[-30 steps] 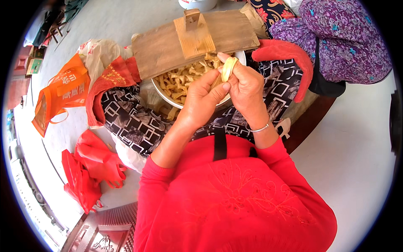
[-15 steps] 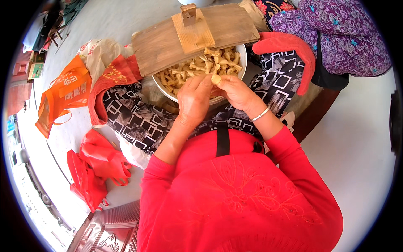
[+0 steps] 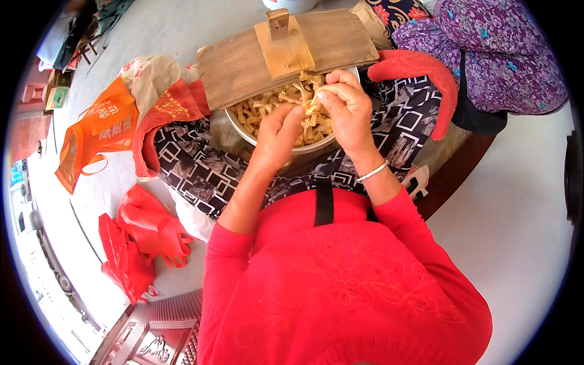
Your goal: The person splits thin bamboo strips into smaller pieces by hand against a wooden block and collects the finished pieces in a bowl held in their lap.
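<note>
A metal basin (image 3: 311,148) in front of my lap holds many pale tan knotted strips (image 3: 267,109), which look like tofu-skin knots. Above it, my right hand (image 3: 351,115) pinches a tofu-skin strip (image 3: 311,108) between thumb and fingers. My left hand (image 3: 275,139) is closed beside it, thumb and fingertips together at the strip's other side; its grip is partly hidden. Lying across the far side of the basin is a wooden board (image 3: 228,73) with a lighter wooden plank and upright block (image 3: 278,27) on it.
Red cloths (image 3: 420,64) lie over both knees of my patterned trousers. At the left are an orange bag (image 3: 100,137), a pale plastic bag (image 3: 152,73) and red bags (image 3: 149,225) on the floor. A person in purple floral clothing (image 3: 505,55) sits close at the right.
My right hand has risen and turned, moving slightly away from my left hand, with a strip at its fingertips. The left hand has dropped slightly. The view has shifted a little.
</note>
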`<state>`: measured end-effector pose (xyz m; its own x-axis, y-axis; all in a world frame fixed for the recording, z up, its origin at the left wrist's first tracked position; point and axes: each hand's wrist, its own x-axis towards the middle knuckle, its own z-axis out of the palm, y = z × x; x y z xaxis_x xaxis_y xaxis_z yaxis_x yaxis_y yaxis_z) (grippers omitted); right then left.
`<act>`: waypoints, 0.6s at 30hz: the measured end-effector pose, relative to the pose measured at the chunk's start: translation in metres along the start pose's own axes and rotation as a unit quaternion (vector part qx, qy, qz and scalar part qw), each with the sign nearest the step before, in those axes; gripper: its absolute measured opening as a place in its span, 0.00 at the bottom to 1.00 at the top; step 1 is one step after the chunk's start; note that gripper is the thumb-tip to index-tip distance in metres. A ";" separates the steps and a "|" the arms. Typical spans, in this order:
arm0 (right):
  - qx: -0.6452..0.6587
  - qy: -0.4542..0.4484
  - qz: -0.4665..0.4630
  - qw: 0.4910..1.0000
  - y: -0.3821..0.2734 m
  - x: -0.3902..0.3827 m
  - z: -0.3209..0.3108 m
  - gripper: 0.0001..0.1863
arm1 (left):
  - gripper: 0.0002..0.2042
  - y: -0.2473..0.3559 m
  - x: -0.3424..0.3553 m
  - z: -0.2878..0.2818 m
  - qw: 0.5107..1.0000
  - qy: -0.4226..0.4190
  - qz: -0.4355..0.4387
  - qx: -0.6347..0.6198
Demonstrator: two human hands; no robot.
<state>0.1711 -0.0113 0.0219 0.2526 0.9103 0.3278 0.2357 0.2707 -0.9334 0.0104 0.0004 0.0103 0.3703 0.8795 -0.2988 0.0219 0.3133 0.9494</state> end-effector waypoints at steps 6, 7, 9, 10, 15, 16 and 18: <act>0.155 -0.082 0.134 0.975 0.014 0.005 -0.010 0.13 | 0.04 -0.007 -0.021 -0.026 0.906 0.091 0.240 0.335; 0.128 -0.057 0.127 0.982 0.021 0.006 -0.015 0.23 | 0.03 -0.002 -0.020 -0.029 0.865 0.112 0.280 0.402; 0.041 -0.080 0.130 0.988 0.009 0.019 -0.029 0.29 | 0.04 0.011 -0.019 -0.032 0.824 0.092 0.290 0.478; 0.011 -0.113 0.081 0.990 0.008 0.028 -0.028 0.27 | 0.05 0.016 -0.018 -0.032 0.801 0.082 0.295 0.515; 0.074 -0.322 0.166 0.929 0.001 0.053 -0.022 0.15 | 0.06 0.025 0.009 -0.028 0.864 0.057 0.289 0.408; 0.090 -0.336 0.211 0.914 0.002 0.058 -0.027 0.13 | 0.07 0.022 0.016 -0.030 0.911 0.028 0.237 0.337; 0.098 -0.311 0.244 0.913 -0.006 0.066 -0.028 0.06 | 0.10 0.034 0.018 -0.033 0.970 -0.023 0.113 0.212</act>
<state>0.2131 0.0385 0.0529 -0.3142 0.9226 -0.2236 0.0501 -0.2191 -0.9744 -0.0135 0.0384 0.0339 0.4512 0.8886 -0.0828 0.3120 -0.0701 0.9475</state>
